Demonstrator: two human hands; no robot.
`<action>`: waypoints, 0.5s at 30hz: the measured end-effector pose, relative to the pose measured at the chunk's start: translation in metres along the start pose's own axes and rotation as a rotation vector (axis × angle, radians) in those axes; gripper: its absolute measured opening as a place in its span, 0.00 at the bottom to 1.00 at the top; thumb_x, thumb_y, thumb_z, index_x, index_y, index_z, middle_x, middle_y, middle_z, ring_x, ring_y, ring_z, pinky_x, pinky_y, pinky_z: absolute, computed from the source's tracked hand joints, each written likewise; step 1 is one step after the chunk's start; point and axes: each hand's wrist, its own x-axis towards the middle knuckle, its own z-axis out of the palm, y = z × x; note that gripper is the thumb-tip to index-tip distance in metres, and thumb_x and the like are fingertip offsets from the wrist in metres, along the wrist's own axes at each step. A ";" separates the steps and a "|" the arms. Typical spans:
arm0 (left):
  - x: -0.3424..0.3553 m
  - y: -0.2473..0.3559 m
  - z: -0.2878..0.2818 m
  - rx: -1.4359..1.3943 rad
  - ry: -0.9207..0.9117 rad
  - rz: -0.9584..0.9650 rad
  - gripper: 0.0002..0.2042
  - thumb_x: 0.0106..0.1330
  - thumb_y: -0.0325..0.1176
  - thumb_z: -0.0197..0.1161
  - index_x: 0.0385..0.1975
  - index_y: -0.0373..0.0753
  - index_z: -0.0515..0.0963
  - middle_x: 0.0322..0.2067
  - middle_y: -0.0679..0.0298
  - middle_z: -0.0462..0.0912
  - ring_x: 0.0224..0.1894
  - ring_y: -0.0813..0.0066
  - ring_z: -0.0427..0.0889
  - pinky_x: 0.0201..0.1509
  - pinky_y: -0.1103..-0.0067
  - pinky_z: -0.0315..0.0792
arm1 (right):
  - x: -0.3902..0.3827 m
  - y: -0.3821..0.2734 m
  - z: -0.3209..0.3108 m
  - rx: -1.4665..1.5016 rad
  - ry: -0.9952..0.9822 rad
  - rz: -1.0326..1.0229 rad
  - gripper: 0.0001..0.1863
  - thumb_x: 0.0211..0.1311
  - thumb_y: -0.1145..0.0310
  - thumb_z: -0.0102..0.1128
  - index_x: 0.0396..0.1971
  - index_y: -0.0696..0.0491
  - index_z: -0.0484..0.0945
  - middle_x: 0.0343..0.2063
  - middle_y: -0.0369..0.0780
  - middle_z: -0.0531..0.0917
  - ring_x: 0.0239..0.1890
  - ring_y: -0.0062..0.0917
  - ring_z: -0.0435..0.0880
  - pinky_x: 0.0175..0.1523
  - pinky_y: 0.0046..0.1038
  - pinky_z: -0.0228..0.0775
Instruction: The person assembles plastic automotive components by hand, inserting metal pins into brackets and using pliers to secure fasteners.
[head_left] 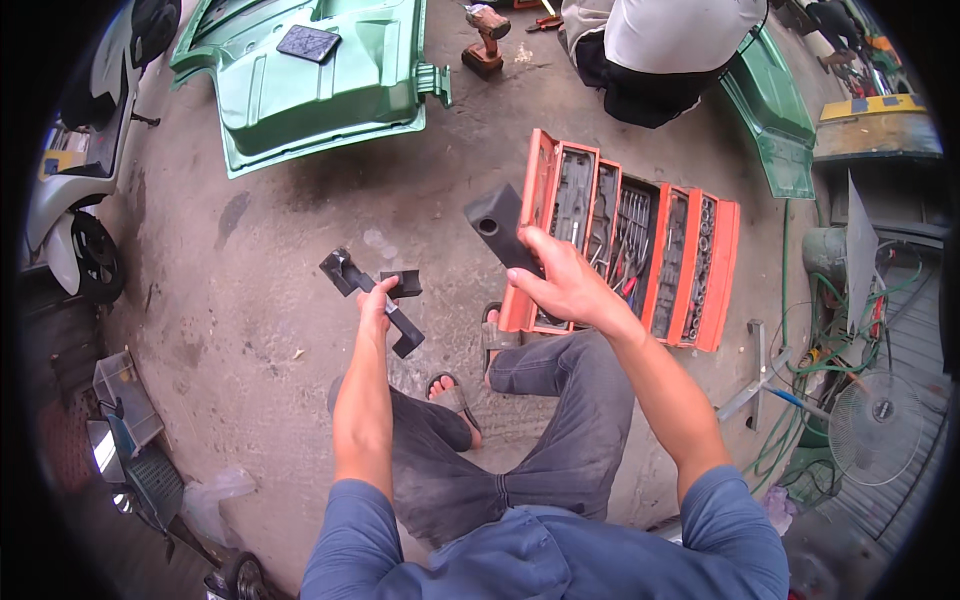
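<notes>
My left hand (374, 304) is closed around a long black part (405, 333) with a blocky end and a short grey section beside the fingers. A small black channel-shaped piece (405, 284) shows right by the fingertips; whether it is joined to the long part I cannot tell. Between thumb and fingers, my right hand (568, 284) grips a flat black rectangular part (495, 222) with a round hole near its far end. That part is tilted over the left edge of an opened red cantilever toolbox (722, 275), whose trays hold wrenches, sockets and other hand tools.
A green metal panel (320, 115) bearing a phone (308, 43) lies ahead left, near an orange cordless drill (485, 45). Another person (660, 50) is ahead, beside a second green panel (775, 120). A fan (877, 428) and green hoses (785, 270) stand right; a scooter (75, 225) left.
</notes>
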 end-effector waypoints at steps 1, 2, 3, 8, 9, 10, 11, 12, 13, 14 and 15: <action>0.019 -0.006 0.007 0.029 -0.051 0.000 0.14 0.53 0.31 0.77 0.35 0.40 0.78 0.33 0.64 0.83 0.31 0.71 0.82 0.29 0.73 0.75 | 0.012 0.017 0.006 -0.001 0.023 -0.009 0.15 0.62 0.69 0.64 0.41 0.60 0.69 0.25 0.41 0.72 0.28 0.24 0.70 0.36 0.32 0.66; 0.038 -0.008 0.013 0.058 -0.098 0.003 0.16 0.51 0.29 0.78 0.35 0.39 0.78 0.34 0.62 0.83 0.34 0.70 0.83 0.30 0.71 0.76 | 0.023 0.031 0.011 -0.017 -0.021 -0.042 0.15 0.62 0.69 0.64 0.41 0.60 0.69 0.26 0.41 0.72 0.29 0.23 0.71 0.35 0.31 0.66; 0.053 -0.009 0.022 0.071 -0.108 0.018 0.16 0.51 0.29 0.78 0.35 0.39 0.78 0.34 0.62 0.83 0.34 0.70 0.83 0.30 0.71 0.76 | 0.031 0.050 0.018 -0.032 -0.063 -0.064 0.15 0.62 0.70 0.65 0.41 0.60 0.69 0.26 0.41 0.73 0.29 0.22 0.71 0.35 0.30 0.66; 0.108 0.004 0.052 0.421 -0.164 0.054 0.14 0.50 0.28 0.79 0.32 0.38 0.80 0.30 0.63 0.84 0.28 0.71 0.82 0.25 0.75 0.73 | 0.049 0.109 0.037 0.411 -0.087 0.126 0.11 0.64 0.75 0.63 0.41 0.62 0.71 0.34 0.42 0.83 0.37 0.22 0.86 0.42 0.26 0.79; 0.117 0.002 0.052 0.446 -0.175 0.062 0.14 0.49 0.28 0.79 0.33 0.38 0.80 0.30 0.63 0.84 0.28 0.72 0.81 0.25 0.76 0.73 | 0.049 0.102 0.040 0.413 -0.079 0.136 0.11 0.64 0.75 0.63 0.41 0.62 0.71 0.34 0.42 0.83 0.37 0.22 0.86 0.42 0.26 0.79; 0.128 -0.002 0.044 0.464 -0.238 0.056 0.17 0.47 0.28 0.80 0.35 0.37 0.80 0.33 0.61 0.85 0.29 0.73 0.82 0.24 0.77 0.72 | 0.046 0.093 0.043 0.509 -0.088 0.157 0.11 0.65 0.74 0.63 0.41 0.62 0.71 0.35 0.42 0.83 0.37 0.22 0.87 0.42 0.26 0.80; 0.135 -0.014 0.037 0.467 -0.240 0.047 0.17 0.47 0.28 0.80 0.35 0.37 0.80 0.33 0.61 0.85 0.29 0.73 0.82 0.24 0.77 0.72 | 0.043 0.084 0.044 0.605 -0.095 0.175 0.11 0.66 0.74 0.63 0.41 0.62 0.71 0.36 0.43 0.83 0.37 0.23 0.87 0.42 0.27 0.80; 0.139 -0.025 0.033 0.549 -0.175 0.056 0.16 0.48 0.27 0.79 0.34 0.36 0.80 0.33 0.60 0.85 0.30 0.70 0.82 0.26 0.74 0.73 | 0.038 0.075 0.040 0.601 -0.101 0.191 0.11 0.67 0.74 0.62 0.42 0.62 0.70 0.37 0.42 0.83 0.38 0.23 0.87 0.43 0.26 0.81; 0.143 -0.031 0.031 0.632 -0.109 0.079 0.15 0.48 0.27 0.79 0.34 0.36 0.81 0.34 0.60 0.84 0.30 0.68 0.82 0.27 0.72 0.74 | 0.034 0.072 0.041 0.629 -0.086 0.167 0.11 0.67 0.74 0.62 0.42 0.62 0.70 0.36 0.42 0.82 0.38 0.22 0.87 0.43 0.25 0.81; 0.146 -0.039 0.027 0.638 0.035 0.175 0.16 0.46 0.26 0.78 0.35 0.34 0.82 0.35 0.58 0.85 0.34 0.63 0.83 0.33 0.66 0.75 | 0.032 0.075 0.043 0.631 -0.076 0.134 0.11 0.66 0.75 0.62 0.41 0.62 0.70 0.36 0.42 0.82 0.38 0.22 0.86 0.43 0.25 0.81; 0.170 -0.021 -0.022 0.661 0.090 0.301 0.24 0.44 0.26 0.78 0.43 0.29 0.81 0.38 0.56 0.85 0.40 0.59 0.84 0.44 0.64 0.75 | 0.039 0.062 0.054 0.669 -0.100 0.055 0.11 0.66 0.75 0.62 0.41 0.62 0.69 0.36 0.41 0.81 0.38 0.22 0.86 0.43 0.25 0.82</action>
